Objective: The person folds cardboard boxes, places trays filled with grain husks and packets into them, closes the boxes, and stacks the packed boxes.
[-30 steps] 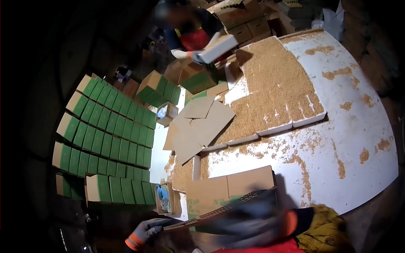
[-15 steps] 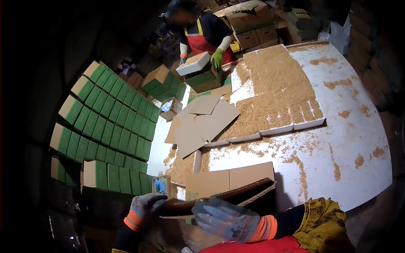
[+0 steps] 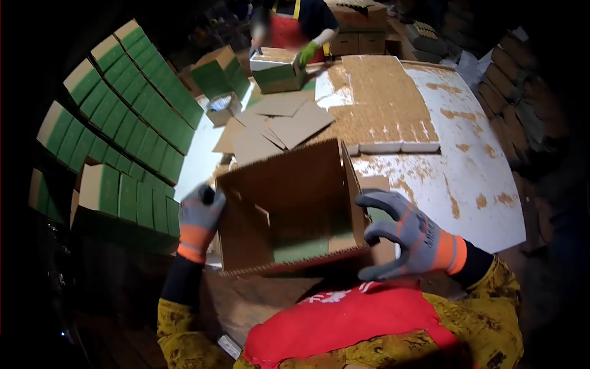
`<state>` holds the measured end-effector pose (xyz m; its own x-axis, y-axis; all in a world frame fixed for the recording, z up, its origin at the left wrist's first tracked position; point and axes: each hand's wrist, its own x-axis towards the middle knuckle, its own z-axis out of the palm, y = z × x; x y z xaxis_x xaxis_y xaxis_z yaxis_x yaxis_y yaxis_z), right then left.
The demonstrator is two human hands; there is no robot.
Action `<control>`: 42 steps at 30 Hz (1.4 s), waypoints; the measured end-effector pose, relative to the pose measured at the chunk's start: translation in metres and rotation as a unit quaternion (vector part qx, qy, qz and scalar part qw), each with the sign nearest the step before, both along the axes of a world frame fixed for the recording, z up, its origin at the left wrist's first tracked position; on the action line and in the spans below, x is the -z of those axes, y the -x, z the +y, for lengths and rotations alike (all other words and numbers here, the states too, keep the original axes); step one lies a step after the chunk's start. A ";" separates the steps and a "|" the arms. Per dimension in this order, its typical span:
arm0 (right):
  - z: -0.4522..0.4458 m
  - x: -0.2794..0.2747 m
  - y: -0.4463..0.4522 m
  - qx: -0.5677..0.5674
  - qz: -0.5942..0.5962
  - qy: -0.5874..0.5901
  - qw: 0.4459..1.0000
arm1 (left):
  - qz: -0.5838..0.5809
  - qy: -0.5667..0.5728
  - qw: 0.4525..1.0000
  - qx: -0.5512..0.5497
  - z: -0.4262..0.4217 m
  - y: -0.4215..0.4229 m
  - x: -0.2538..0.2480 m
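An open cardboard box (image 3: 244, 230) stands in front of me, tilted so that its brown inside faces me. A patch of green shows low within it. My left hand (image 3: 201, 222), in a grey glove with an orange cuff, is closed on the box's left edge. By the right wall, my right hand (image 3: 415, 237) has its fingers spread and curved, with the fingertips close to the edge. Whether they touch it I cannot tell. Behind the box lie flat cardboard sheets (image 3: 261, 138).
White trays (image 3: 378, 147) of tan grain-like bits cover part of the white table (image 3: 491, 227). Green-and-brown boxes (image 3: 117, 129) stand stacked at left. Across the table a co-worker (image 3: 289, 31) handles a box (image 3: 276, 77). A small carton (image 3: 224, 111) stands near the sheets.
The box has been opened out from its flattened shape and raised. My right hand has moved right and spread its fingers. The co-worker's white tray now sits in their box.
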<state>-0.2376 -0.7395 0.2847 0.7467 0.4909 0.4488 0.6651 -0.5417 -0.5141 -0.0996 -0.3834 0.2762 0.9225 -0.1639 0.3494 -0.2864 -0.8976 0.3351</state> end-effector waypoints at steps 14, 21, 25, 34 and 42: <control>0.066 0.079 -0.046 0.102 0.208 -0.086 0.969 | 0.461 0.429 0.705 0.325 0.021 -0.003 0.042; 0.084 0.014 -0.094 0.194 -0.226 0.060 0.953 | -0.106 0.005 0.994 0.022 -0.035 0.053 0.070; 0.073 0.040 -0.028 0.009 0.018 0.151 0.988 | -0.108 0.168 0.978 -0.059 -0.021 0.038 0.079; -0.024 0.165 -0.074 0.104 0.401 -0.302 0.858 | -0.125 0.072 0.989 0.033 -0.020 0.058 0.037; 0.020 0.065 -0.058 -0.055 0.004 -0.098 0.994 | -0.069 0.373 0.924 0.055 0.020 0.022 0.138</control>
<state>-0.1801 -0.7192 0.2196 0.6971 0.4735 0.5384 0.7104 -0.3550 -0.6077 -0.1217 -0.3639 0.1379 0.8534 0.0794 0.5152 -0.4474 -0.3955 0.8021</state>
